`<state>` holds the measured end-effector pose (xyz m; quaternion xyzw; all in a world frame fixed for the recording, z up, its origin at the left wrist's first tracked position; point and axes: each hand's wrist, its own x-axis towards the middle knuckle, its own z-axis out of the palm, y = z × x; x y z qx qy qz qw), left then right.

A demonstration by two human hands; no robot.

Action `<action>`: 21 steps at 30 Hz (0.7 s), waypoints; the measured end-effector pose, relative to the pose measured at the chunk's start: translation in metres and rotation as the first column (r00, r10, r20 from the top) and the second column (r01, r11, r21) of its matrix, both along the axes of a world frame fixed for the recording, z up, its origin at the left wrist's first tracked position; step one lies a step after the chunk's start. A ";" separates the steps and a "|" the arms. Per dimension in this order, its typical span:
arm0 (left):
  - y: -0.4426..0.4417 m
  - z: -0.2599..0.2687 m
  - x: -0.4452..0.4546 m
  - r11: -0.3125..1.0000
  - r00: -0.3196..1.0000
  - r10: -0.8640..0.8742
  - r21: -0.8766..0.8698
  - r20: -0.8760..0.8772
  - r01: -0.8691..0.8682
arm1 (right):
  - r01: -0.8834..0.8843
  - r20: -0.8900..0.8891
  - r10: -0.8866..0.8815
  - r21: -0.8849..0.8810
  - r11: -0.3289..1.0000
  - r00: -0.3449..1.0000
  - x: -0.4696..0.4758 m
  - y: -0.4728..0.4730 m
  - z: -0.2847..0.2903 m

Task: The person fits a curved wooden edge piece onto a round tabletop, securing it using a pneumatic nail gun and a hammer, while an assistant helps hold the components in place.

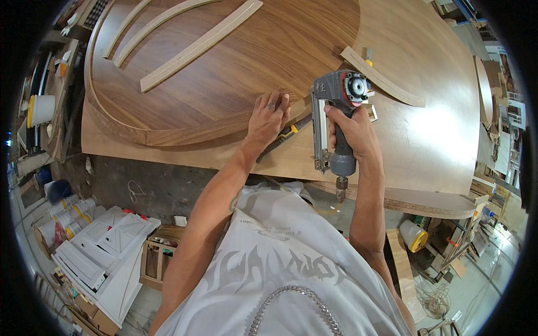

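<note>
My right hand (357,134) grips a grey pneumatic nail gun (332,88) by its handle, over the right end of a round wood-veneer panel (201,71). An air hose fitting points down from the tool's base. My left hand (271,115) lies on the near edge of that panel, fingers a little apart, with nothing visible in it. A curved wooden edge strip (189,136) runs along the panel's near side. Beneath my left wrist, a tool with a black and yellow handle (288,133) lies partly hidden.
Two curved wood strips (155,29) and a straighter one (197,48) lie on the panel. Another curved strip (386,80) rests on the larger pale board (445,147) at right. White cabinet doors (122,235) and several tubs (69,214) stand behind at lower left.
</note>
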<state>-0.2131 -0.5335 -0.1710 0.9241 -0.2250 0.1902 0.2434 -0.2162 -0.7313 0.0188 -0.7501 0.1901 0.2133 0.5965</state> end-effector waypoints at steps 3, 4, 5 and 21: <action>0.000 0.002 0.000 1.000 1.000 0.002 0.003 0.000 -0.002 | -0.007 -0.019 0.006 -0.017 1.000 1.000 0.001 0.002 0.001; 0.000 0.004 0.000 1.000 1.000 0.001 0.007 -0.010 -0.001 | -0.006 -0.017 0.006 -0.025 1.000 1.000 0.001 0.003 0.002; -0.001 0.005 0.000 1.000 1.000 0.000 0.011 -0.020 0.000 | -0.006 -0.014 0.006 -0.032 0.999 1.000 0.002 0.004 0.002; 0.000 0.006 -0.001 1.000 1.000 -0.006 -0.013 0.003 0.006 | -0.142 -0.065 0.140 -0.031 0.989 0.988 0.016 0.022 -0.014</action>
